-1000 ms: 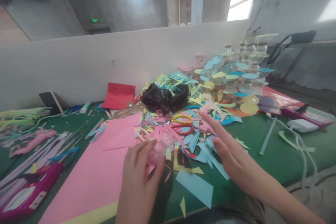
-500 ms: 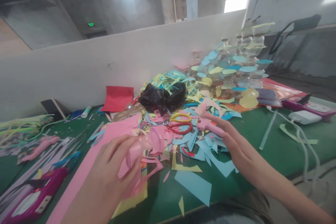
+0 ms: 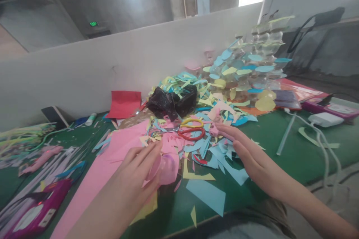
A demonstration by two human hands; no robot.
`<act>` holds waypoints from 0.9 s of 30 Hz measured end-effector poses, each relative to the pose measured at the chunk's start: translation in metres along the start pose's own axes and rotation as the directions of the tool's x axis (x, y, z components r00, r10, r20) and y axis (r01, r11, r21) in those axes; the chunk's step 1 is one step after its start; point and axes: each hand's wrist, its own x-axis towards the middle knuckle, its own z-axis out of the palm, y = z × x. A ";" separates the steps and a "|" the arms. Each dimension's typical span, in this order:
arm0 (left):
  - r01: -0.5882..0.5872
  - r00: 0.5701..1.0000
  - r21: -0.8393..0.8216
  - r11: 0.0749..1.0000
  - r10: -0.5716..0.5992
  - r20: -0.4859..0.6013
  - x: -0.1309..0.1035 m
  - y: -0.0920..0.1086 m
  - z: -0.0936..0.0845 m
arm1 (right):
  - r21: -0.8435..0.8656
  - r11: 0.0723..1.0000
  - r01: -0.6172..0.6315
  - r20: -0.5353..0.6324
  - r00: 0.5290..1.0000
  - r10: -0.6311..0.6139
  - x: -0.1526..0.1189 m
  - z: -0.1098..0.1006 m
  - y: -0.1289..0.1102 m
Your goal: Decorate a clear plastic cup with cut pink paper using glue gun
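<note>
With fingers [image 3: 144,161] curled, grasps 1 translucent pink piece [image 3: 168,168] in left hand [image 3: 131,179]. Rests right hand [image 3: 252,155] at pink glue gun [image 3: 214,130]; cannot tell if gripping.

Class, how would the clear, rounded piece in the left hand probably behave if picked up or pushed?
The clear, rounded piece in the left hand is probably light, since it looks like thin, see-through plastic. Its curved side suggests it could roll if pushed. The glossy highlights hint at a smooth, perhaps slippery surface.
</note>
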 end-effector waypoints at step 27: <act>-0.057 0.992 0.071 0.996 0.048 0.117 -0.004 0.007 0.038 | -0.036 0.995 0.088 0.060 0.995 -0.086 0.002 0.000 -0.002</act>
